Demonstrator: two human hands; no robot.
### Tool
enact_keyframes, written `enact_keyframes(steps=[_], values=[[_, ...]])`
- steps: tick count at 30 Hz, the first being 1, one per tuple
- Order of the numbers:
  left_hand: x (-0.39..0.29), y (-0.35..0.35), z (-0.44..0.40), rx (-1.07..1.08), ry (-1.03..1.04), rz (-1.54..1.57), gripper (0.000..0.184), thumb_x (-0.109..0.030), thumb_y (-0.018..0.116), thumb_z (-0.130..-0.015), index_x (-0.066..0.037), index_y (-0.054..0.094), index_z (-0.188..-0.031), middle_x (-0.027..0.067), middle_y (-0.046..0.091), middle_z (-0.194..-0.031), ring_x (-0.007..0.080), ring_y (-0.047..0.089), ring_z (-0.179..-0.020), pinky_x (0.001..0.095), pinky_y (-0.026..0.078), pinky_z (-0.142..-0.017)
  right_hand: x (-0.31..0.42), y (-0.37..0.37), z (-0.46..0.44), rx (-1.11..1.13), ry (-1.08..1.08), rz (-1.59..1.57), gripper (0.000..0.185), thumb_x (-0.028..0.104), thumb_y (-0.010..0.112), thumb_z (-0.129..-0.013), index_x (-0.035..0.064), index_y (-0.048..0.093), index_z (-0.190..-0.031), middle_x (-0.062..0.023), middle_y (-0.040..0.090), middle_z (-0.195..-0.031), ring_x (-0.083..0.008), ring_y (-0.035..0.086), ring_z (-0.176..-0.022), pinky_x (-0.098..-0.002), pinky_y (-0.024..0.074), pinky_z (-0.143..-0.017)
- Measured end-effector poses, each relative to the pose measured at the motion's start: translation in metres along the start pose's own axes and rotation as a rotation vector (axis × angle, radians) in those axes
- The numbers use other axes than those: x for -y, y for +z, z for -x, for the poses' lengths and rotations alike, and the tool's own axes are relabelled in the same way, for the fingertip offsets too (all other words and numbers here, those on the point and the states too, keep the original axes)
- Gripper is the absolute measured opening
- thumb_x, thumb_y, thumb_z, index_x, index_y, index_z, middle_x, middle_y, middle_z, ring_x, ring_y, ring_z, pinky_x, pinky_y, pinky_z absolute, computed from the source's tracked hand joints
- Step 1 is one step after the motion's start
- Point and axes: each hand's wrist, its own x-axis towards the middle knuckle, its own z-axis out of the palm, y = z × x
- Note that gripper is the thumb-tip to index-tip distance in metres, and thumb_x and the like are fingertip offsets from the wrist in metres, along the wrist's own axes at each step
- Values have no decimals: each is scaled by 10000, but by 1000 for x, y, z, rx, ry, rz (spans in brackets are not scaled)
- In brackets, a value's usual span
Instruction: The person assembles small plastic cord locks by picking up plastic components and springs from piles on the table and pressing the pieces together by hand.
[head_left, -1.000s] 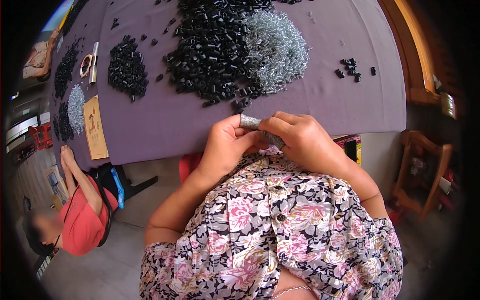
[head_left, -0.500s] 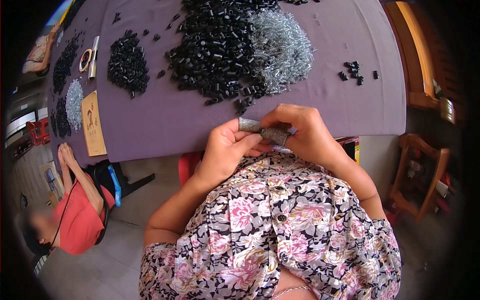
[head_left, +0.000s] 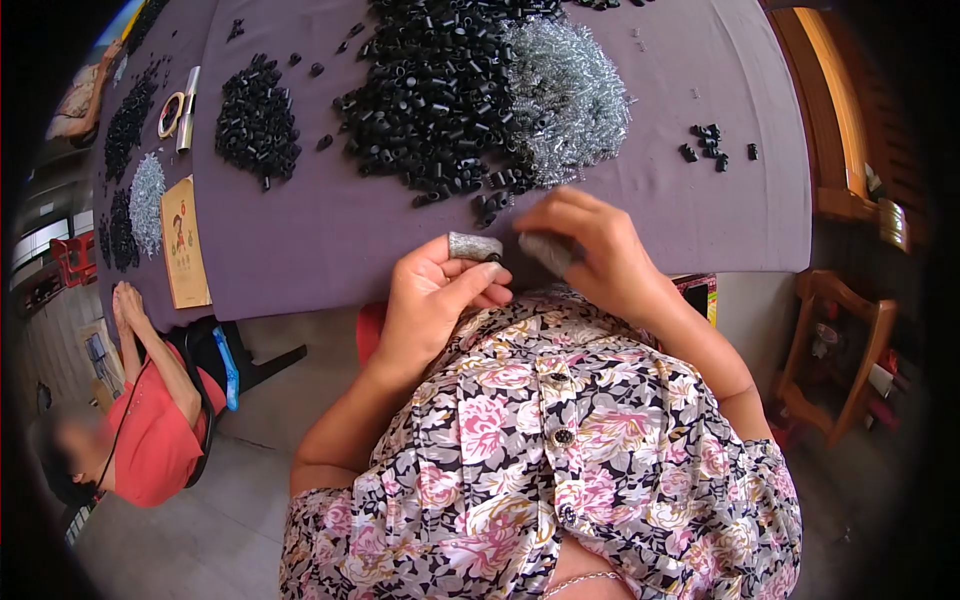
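Note:
My left hand [head_left: 440,295] is closed, pinching a small black plastic part [head_left: 494,258] between the thumb and a forefinger wrapped in a grey finger cover [head_left: 474,244]. Most of that part is hidden by the fingertips. Just to the right, apart from it, is my right hand [head_left: 595,240], smeared by motion, with a grey cover [head_left: 546,252] on its thumb. Whether its fingertips hold anything does not show. Beyond both hands lie a large heap of black plastic parts [head_left: 430,120] and, touching its right side, a heap of small metal springs [head_left: 575,100].
A smaller pile of black parts [head_left: 257,125] lies left, and several loose black parts [head_left: 708,140] lie right. On the adjoining table are a booklet [head_left: 184,245], scissors [head_left: 171,115] and more springs [head_left: 147,205]. A person in red [head_left: 165,430] sits there. A wooden chair [head_left: 840,350] stands right.
My hands, together before, have separated. The left has shifted slightly left with the black part, while the right has lifted off and moved a little away toward the heaps.

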Motion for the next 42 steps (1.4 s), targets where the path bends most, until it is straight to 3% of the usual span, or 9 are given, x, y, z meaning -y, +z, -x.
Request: enact_keyframes(steps=[5, 8, 14, 21, 27, 33, 36, 42], values=[[-1, -8, -1, -97, 108, -31, 174, -61, 655, -958, 26, 635, -1108, 140, 725, -939, 174, 704, -766, 258, 548, -691, -7, 15, -21, -28, -207, 282, 285, 1, 671, -712, 35, 683, -995, -111, 590, -925, -332, 651, -839, -425, 540, -688], [-2, -15, 0, -94, 115, -38, 192, -54, 652, -966, 31, 631, -1137, 127, 733, -969, 168, 716, -802, 254, 553, -710, -5, 21, -27, 4, -214, 396, 237, 36, 667, -739, 36, 675, -976, -104, 583, -929, -318, 647, -862, -420, 538, -680], [1, -10, -6, -102, 125, -41, 197, -60, 655, -967, 24, 633, -1144, 119, 735, -969, 159, 715, -799, 249, 546, -711, -15, 2, -17, 48, -209, 412, 224, 37, 674, -739, 42, 674, -963, -96, 582, -929, -305, 641, -892, -418, 538, -681], [-1, -7, -6, -84, 109, -46, 192, -72, 662, -967, 7, 641, -1141, 103, 737, -958, 143, 711, -797, 230, 533, -708, -21, -10, -9, -131, -138, 297, 380, -66, 685, -694, 36, 695, -1060, -119, 642, -924, -346, 665, -861, -418, 552, -724], [-5, -3, -7, -77, 87, -79, 170, -54, 650, -959, 14, 640, -1116, 126, 733, -962, 159, 705, -797, 261, 545, -724, -12, -1, -43, -143, -274, 380, 246, -2, 672, -733, 45, 683, -974, -92, 626, -932, -304, 649, -890, -405, 545, -702], [-5, -4, -5, -58, 80, -63, 163, -65, 658, -963, 6, 642, -1109, 115, 733, -960, 147, 701, -804, 253, 540, -721, -14, 9, -61, -43, -278, 573, 163, 100, 640, -776, 39, 676, -924, -70, 626, -953, -286, 613, -885, -399, 534, -695], [-3, -6, -6, -47, 83, -62, 170, -70, 658, -967, 7, 642, -1118, 112, 733, -963, 142, 700, -809, 248, 538, -725, -10, -5, -51, 58, -181, 504, 315, -42, 675, -687, 32, 704, -992, -94, 653, -1032, -313, 644, -968, -399, 553, -793], [-2, -8, -7, -21, 75, -75, 186, -66, 650, -973, 12, 640, -1142, 111, 734, -976, 139, 701, -819, 244, 538, -732, -11, -19, -40, -128, -147, 367, 336, -96, 628, -684, 26, 694, -990, -119, 662, -1042, -346, 652, -1001, -413, 550, -810]])
